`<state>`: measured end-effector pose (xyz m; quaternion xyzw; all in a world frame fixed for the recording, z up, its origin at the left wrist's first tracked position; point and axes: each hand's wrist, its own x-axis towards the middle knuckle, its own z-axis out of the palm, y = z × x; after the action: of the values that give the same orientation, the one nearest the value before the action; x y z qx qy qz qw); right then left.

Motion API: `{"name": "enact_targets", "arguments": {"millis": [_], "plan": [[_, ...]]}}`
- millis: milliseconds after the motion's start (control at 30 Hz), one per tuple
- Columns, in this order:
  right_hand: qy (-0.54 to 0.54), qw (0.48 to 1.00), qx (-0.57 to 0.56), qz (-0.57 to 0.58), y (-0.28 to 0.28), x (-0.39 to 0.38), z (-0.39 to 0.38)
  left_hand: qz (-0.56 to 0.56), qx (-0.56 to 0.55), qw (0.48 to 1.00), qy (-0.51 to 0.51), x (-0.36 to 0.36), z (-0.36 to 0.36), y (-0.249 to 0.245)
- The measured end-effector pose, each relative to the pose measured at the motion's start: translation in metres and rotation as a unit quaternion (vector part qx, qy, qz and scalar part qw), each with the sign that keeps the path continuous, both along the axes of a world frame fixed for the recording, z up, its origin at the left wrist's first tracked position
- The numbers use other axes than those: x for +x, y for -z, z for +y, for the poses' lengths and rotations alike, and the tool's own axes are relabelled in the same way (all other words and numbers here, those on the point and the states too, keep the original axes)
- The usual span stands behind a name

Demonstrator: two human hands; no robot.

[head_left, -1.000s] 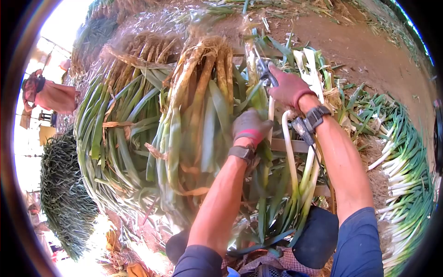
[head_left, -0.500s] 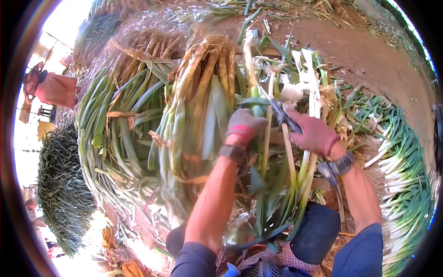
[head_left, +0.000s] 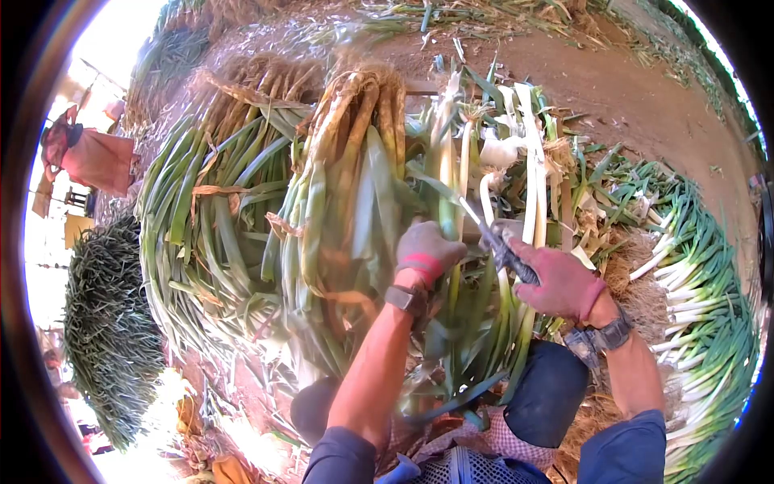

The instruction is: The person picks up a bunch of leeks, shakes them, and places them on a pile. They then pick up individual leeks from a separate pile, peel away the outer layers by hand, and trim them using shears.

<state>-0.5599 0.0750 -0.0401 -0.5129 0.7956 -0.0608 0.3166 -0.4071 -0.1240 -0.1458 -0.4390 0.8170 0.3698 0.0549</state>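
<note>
My left hand (head_left: 431, 252), in a grey and red glove, is closed around a long green onion (head_left: 446, 165) whose root end points away from me. My right hand (head_left: 558, 278), gloved in the same way, grips the dark handle of a knife (head_left: 501, 248); its thin blade points up and left beside the stalk. Cleaned green onions with white stems (head_left: 534, 153) lie just beyond my right hand. To the left of my left hand is a thick bundle of untrimmed green onions (head_left: 355, 161) with brown, earthy roots. My fingertips are partly hidden.
Another untrimmed heap (head_left: 218, 202) spreads further left. A row of cleaned green onions (head_left: 693, 323) curves along the right, with peelings (head_left: 601, 218) before it. A dark green pile (head_left: 109, 331) stands at far left, near a person in a reddish garment (head_left: 97, 161).
Both hands have come down toward me, the left one along the stalk. The knife has dropped with my right hand, its blade now showing more clearly.
</note>
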Motion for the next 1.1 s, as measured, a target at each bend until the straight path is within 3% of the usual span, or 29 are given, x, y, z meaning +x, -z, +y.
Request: {"name": "enact_targets", "arguments": {"millis": [67, 200, 267, 333, 567, 700, 1000, 1100], "plan": [[-0.028, 0.997, 0.044, -0.053, -0.01, 0.009, 0.007, -0.002, 0.023, 1.0, -0.002, -0.001, -0.003, -0.005], [-0.009, 0.997, 0.083, -0.002, -0.006, 0.005, 0.01, 0.023, 0.122, 0.992, -0.012, 0.003, -0.008, -0.015], [0.005, 0.998, 0.057, 0.018, 0.004, 0.0, 0.01, 0.04, 0.042, 0.998, 0.003, 0.009, -0.005, -0.013], [0.029, 0.998, -0.04, 0.044, 0.017, -0.009, 0.004, 0.037, 0.032, 0.999, 0.01, 0.013, -0.001, -0.012], [0.095, 0.992, 0.026, 0.081, 0.011, -0.028, -0.1, 0.002, 0.019, 0.999, 0.048, 0.02, 0.015, -0.011], [0.076, 0.993, 0.026, 0.091, 0.035, -0.038, -0.132, -0.015, -0.009, 0.998, 0.056, 0.023, 0.028, -0.008], [0.041, 0.999, -0.022, 0.029, 0.034, -0.022, -0.098, -0.004, 0.011, 0.998, 0.056, 0.027, 0.029, -0.012], [0.017, 0.999, 0.018, 0.029, 0.018, 0.0, -0.07, 0.007, 0.012, 0.998, 0.058, 0.033, 0.033, -0.008]]}}
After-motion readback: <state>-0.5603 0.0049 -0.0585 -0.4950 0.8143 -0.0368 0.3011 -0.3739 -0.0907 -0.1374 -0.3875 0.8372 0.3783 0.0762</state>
